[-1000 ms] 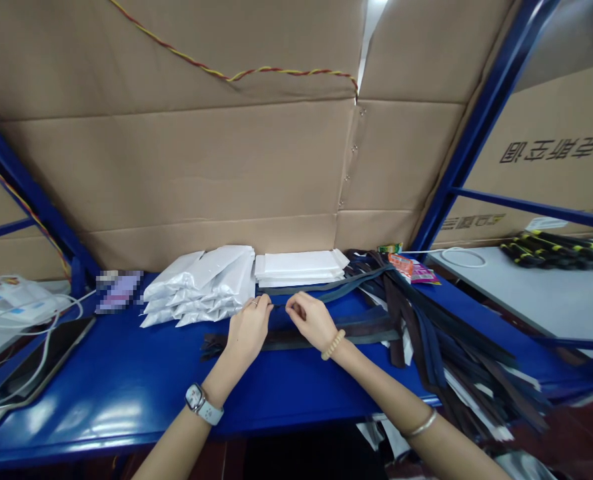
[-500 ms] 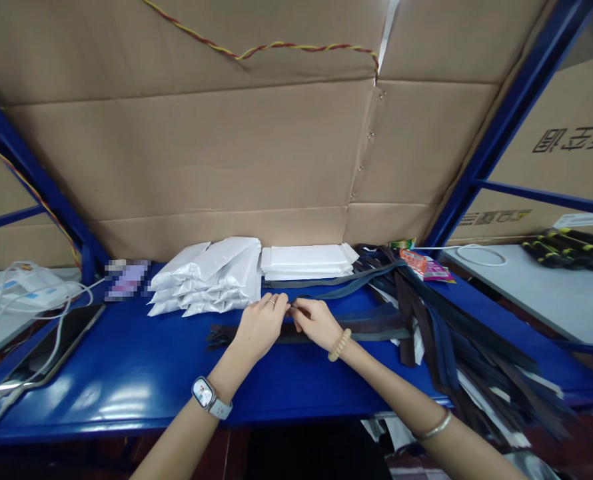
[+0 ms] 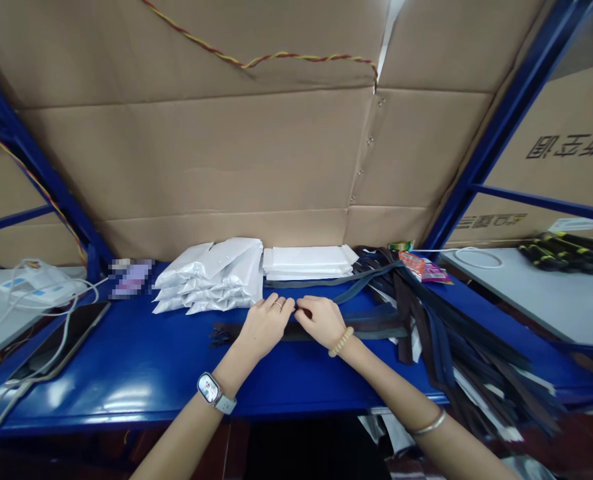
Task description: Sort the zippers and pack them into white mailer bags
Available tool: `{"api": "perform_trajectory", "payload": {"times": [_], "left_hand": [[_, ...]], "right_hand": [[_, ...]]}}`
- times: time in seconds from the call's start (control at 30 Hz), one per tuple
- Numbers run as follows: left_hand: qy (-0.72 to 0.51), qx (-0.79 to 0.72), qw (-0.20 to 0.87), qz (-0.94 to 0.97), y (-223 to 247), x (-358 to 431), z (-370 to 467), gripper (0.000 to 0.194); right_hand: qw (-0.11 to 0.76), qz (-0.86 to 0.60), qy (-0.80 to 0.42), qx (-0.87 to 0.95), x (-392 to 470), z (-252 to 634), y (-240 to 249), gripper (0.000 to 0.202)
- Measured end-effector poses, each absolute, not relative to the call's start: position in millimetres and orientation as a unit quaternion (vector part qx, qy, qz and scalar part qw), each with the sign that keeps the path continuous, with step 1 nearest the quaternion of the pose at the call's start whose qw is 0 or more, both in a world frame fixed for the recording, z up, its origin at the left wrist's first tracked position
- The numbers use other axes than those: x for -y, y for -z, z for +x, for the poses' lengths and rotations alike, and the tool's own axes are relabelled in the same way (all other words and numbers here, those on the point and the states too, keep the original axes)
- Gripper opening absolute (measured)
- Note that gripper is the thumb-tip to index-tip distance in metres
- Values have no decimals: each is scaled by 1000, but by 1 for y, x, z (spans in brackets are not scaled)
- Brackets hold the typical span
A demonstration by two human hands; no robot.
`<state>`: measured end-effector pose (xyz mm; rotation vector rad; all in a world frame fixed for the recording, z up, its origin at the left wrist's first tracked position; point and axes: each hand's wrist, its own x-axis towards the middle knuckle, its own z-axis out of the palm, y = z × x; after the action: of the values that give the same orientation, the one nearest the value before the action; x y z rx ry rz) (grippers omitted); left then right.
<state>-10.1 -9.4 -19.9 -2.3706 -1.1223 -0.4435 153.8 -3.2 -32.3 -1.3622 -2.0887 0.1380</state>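
Close together above the blue tabletop, my left hand (image 3: 265,328) and my right hand (image 3: 324,323) are both closed in a pinch. Between their fingertips is a small dark end of what looks like a blue zipper (image 3: 359,288), whose tape runs from behind my right hand toward the upper right. Most of that end is hidden by the fingers. Under my wrists lie several dark zippers (image 3: 376,327), flat across the table, their left ends (image 3: 222,335) showing beyond my left hand. A large bundle of brown, blue and black zippers (image 3: 449,340) drapes over the right front edge.
Stacked white plastic packets (image 3: 211,275) and flat white packages (image 3: 307,264) stand against the cardboard wall (image 3: 226,153). A tablet (image 3: 59,343) with white cables lies left. Colourful wrappers (image 3: 421,265) sit at the back right. Blue frame posts (image 3: 506,120) flank the table.
Both hands stay pinched together, shifted slightly right in view; the fingertips sit a little further apart. The view has tilted slightly. Everything on the table stays put.
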Motion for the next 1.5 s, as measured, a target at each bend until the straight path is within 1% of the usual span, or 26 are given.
{"api": "perform_trajectory", "payload": {"times": [0.33,0.53,0.67,0.83,1.03,1.23,1.4,1.5], "left_hand": [[175,406,240,-864,22,3,-9,9],[184,399,240,-866,20,4,-7,12],[219,389,259,-856,13,7,-14,17],[271,440,291,-805,1,11,-37,19],[257,488,327,-767,-4,21,-82,19],[225,595,364,-681,-2,36,-150,28],[204,633,345,-662,-5,41,-169,28],[212,658,319,-648,-5,41,-164,28]], "right_hand": [[349,-492,24,797,-2,154,28,24],[355,-479,34,802,-3,154,26,23],[382,-481,52,787,-6,166,25,21],[418,-530,71,734,-15,200,23,24],[395,-566,116,714,-10,240,27,25],[366,-611,153,685,0,294,41,23],[340,-603,149,706,8,297,39,26],[355,-600,112,708,11,287,36,28]]}}
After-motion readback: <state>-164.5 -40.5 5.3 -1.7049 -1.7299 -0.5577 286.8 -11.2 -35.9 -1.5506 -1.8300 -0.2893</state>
